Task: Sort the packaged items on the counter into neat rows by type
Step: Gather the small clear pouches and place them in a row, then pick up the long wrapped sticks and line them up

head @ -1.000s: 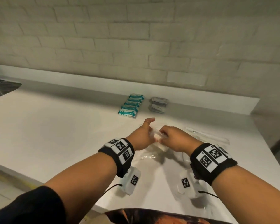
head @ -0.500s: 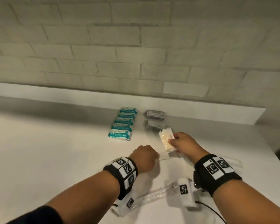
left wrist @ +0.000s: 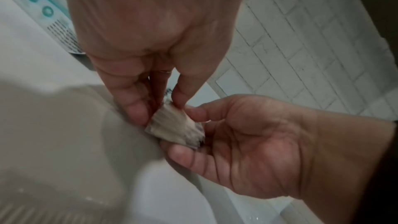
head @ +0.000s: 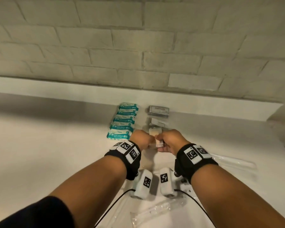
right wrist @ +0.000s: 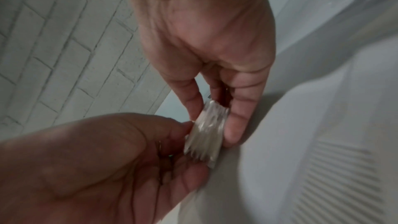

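Observation:
Both hands meet over the white counter (head: 56,153) and hold one small clear packet (head: 155,137) with beige contents. My left hand (head: 141,139) pinches its left edge with thumb and fingers, plain in the left wrist view on the packet (left wrist: 175,126). From the other side my right hand (head: 169,140) pinches it between thumb and forefinger, shown in the right wrist view on the packet (right wrist: 205,130). Just behind the hands lie a row of teal packets (head: 123,120), a white packet (head: 160,123) and grey packets (head: 159,110).
A brick wall with a white ledge (head: 204,111) closes the back of the counter. Long clear packets lie to the right (head: 234,163) and near the front edge (head: 156,209). Cables run from the wrist cameras below my forearms.
My right hand alone held the packet up, with the left in a fist on the counter. The left hand has now come up and both pinch the packet together.

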